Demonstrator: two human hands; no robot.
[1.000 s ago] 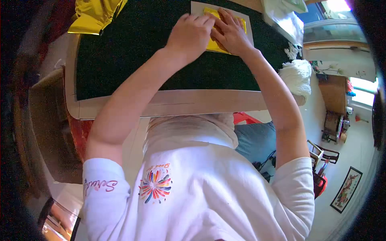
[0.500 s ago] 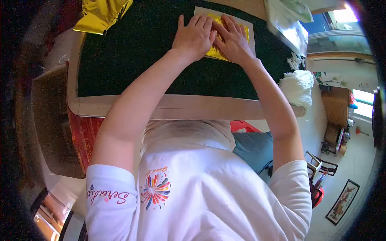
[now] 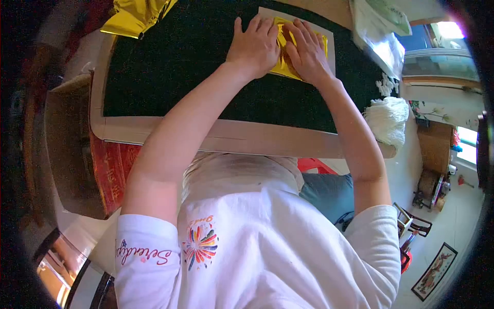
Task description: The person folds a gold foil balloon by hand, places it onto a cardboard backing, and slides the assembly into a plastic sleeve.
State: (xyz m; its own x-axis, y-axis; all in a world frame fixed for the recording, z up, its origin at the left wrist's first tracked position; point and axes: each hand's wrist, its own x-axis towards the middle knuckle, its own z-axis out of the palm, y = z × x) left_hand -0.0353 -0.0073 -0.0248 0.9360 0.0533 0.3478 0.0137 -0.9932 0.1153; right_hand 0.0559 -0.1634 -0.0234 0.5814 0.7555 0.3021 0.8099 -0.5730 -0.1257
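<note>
A shiny gold foil sheet (image 3: 284, 66) lies on a pale grey board (image 3: 331, 57), which rests on a dark green mat (image 3: 175, 77). My left hand (image 3: 253, 49) lies palm down over the foil's left side, its fingers stretched out and the thumb spread away over the mat. On the right part of the foil, my right hand (image 3: 310, 54) presses flat with its fingers extended. Creases and reflections show in the foil between the two hands. Both palms hide part of the sheet.
More gold foil (image 3: 135, 18) lies crumpled at the mat's upper left. White yarn (image 3: 387, 121) sits at the table's right edge, below a clear plastic bag (image 3: 381, 41). An open cardboard box (image 3: 74, 149) stands to the left. The tan table edge (image 3: 247, 135) runs before my body.
My hands have moved slightly apart, and more gold foil shows between them. The whole view has shifted a little to the right.
</note>
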